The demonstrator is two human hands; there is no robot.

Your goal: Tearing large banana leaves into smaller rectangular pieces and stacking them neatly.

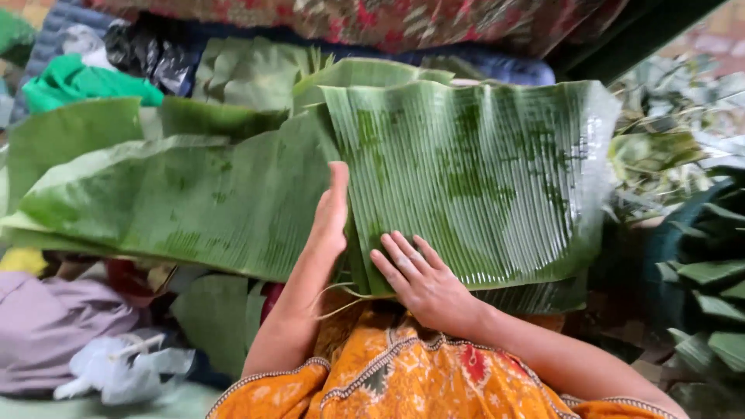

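Standing edge-on with fingers straight against the seam of two overlapping banana leaves (pixel 466 174), the left hand (pixel 330 217) grips nothing, and the right hand (pixel 423 283), flat and spread beside it, could split the ribbed leaf by pressing hard.

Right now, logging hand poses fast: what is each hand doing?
Left hand: open, edge-on against the banana leaf, gripping nothing.
Right hand: open, flat on the same leaf.
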